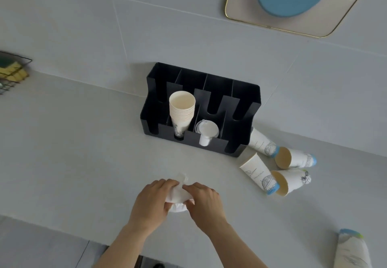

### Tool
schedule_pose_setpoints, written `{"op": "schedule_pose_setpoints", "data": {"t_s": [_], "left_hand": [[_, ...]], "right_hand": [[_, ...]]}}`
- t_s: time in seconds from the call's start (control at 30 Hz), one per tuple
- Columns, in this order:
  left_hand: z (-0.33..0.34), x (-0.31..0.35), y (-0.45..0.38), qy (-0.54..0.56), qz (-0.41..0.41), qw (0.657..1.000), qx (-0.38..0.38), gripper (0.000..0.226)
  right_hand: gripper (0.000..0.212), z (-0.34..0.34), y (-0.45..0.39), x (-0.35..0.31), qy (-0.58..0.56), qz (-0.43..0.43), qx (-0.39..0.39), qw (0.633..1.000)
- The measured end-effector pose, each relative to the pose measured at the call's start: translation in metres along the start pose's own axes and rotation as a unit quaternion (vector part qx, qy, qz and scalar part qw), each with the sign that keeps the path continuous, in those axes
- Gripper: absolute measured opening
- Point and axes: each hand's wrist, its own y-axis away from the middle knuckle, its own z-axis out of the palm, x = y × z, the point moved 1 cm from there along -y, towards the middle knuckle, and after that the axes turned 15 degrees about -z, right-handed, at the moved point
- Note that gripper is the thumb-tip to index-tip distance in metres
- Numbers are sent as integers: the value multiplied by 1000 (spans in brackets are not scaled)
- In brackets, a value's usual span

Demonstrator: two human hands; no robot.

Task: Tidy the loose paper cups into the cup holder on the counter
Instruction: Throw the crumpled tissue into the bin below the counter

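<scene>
We see our hands largely cover a white object (177,197); the frame edge crops the lower-right cup (351,251).

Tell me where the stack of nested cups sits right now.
In the head view, the cup stack stands in the black holder, in a front slot left of centre, just left of the white lids.

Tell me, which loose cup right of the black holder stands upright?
The cup nearest the holder's front corner, mouth up; the three others beside it lie on their sides.
</scene>
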Motion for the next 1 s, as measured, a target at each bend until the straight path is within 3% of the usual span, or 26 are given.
{"op": "schedule_pose_setpoints", "data": {"t_s": [0.33, 0.63, 0.87, 1.0], "left_hand": [[-39, -71, 65, 38, -163, 983, 73, 54], [-47, -163, 149, 71, -331, 933, 120, 50], [-7, -214, 203, 99, -426, 892, 112, 52], [36, -234, 213, 124, -457, 877, 86, 52]], "right_hand": [[40, 28, -29, -80, -7, -185, -47, 982], [39, 100, -35, -177, -21, -330, -125, 935], [41, 172, -17, -212, -16, -382, -208, 900], [41, 217, -5, -205, -6, -370, -257, 893]]}}
